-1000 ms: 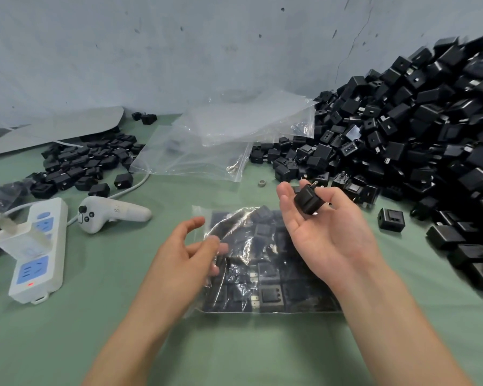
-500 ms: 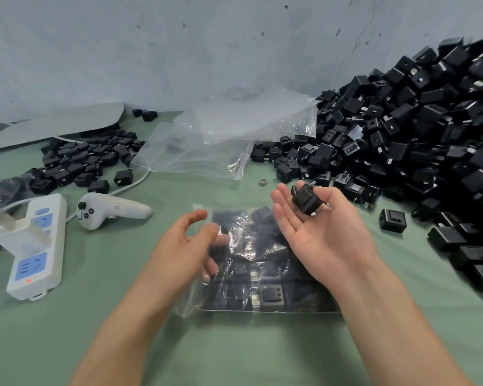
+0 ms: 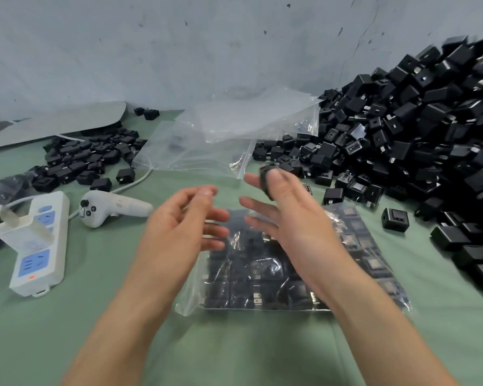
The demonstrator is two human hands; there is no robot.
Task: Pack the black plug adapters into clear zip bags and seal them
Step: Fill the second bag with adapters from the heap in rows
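A clear zip bag [image 3: 368, 263] filled with rows of black plug adapters lies flat on the green table in front of me. My right hand [image 3: 293, 215] hovers over the bag's upper part and pinches one black adapter [image 3: 265, 176] between thumb and fingers. My left hand [image 3: 179, 224] hangs beside the bag's left top corner, fingers loosely curled and motion-blurred; whether they touch the bag is unclear. A big heap of loose black adapters [image 3: 418, 129] rises at the right.
Empty clear bags [image 3: 223, 140] are piled at the back centre. A smaller heap of adapters [image 3: 87, 160] lies back left. A white power strip [image 3: 37, 246] and a white controller [image 3: 112, 207] sit at the left. A single adapter [image 3: 396, 219] lies right of the bag.
My right hand has turned over, now palm down, with the adapter pinched at its fingertips and lifted slightly farther back. My left hand has risen off the bag's left edge.
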